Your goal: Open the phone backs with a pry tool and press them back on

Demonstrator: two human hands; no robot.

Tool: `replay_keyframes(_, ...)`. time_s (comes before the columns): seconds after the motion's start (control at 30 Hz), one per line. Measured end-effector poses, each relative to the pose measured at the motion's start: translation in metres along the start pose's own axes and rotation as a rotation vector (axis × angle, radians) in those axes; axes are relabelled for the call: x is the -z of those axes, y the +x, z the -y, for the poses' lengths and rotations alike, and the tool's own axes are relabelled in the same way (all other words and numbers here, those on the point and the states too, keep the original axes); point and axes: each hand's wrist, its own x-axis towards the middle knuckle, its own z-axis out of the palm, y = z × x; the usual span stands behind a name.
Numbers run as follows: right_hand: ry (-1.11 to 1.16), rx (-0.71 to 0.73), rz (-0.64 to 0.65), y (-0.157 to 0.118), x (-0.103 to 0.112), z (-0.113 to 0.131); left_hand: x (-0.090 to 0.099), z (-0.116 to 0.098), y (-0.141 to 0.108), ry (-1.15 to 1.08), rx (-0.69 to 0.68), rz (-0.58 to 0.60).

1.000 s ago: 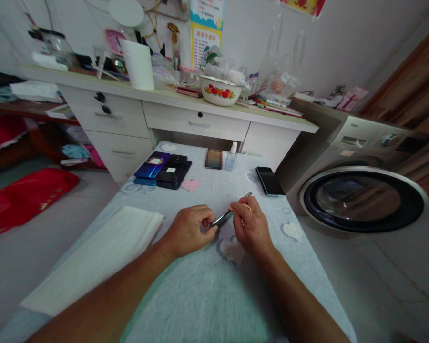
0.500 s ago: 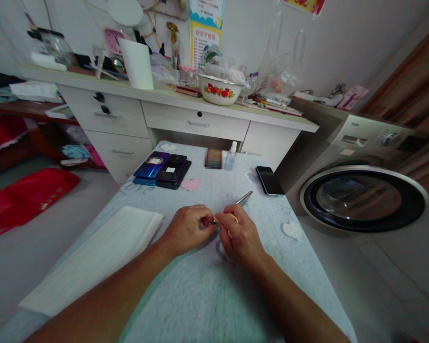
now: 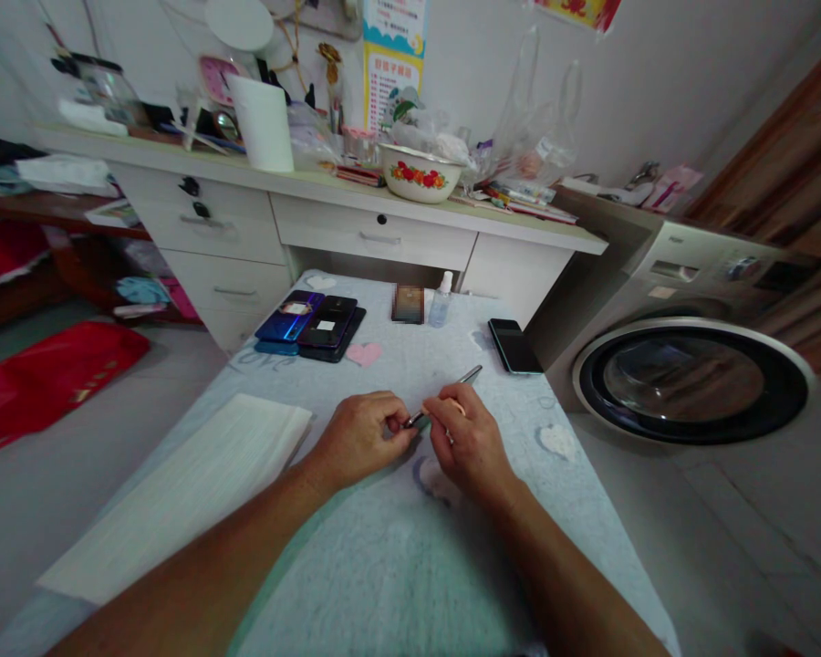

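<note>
A slim, shiny silver, pen-like rod [image 3: 472,373] slants over the middle of the table, its far end pointing up and right. My left hand [image 3: 364,438] pinches the lower left end between thumb and fingers. Closed around its middle is my right hand [image 3: 466,433], with fingers curled. A short stretch of the rod shows between the two hands; the rest is hidden by fingers, and its exact kind is unclear. Beyond the right hand lies a dark-screened phone [image 3: 515,346]. A long white folded sheet [image 3: 184,493] rests left of my left forearm.
Several phones [image 3: 307,319] lie stacked at the table's back left. A clear spray bottle [image 3: 441,301] stands at the back beside a small brownish item [image 3: 408,304], which is pixelated. Behind is a white desk with a flowered bowl [image 3: 421,173]; a washing machine [image 3: 691,365] stands at right.
My right hand has shifted slightly right along the silver rod, so more of it shows between my hands. My left hand keeps its pinch in nearly the same place.
</note>
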Motion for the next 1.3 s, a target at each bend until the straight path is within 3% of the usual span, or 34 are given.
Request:
replay_keyframes(0.3, -0.039, -0.056, -0.092, 0.003, 0.006, -0.020, 0.001, -0.001, 0.000, -0.005, 0.009, 0.025)
replay_keyframes(0.93, 0.058, 0.094, 0.028, -0.002, -0.002, 0.016, 0.002, 0.000, 0.000, -0.001, -0.005, 0.009)
replay_keyframes(1.3, 0.008, 0.010, -0.020, 0.000, -0.001, -0.008, -0.001, 0.001, -0.002, 0.015, -0.037, 0.018)
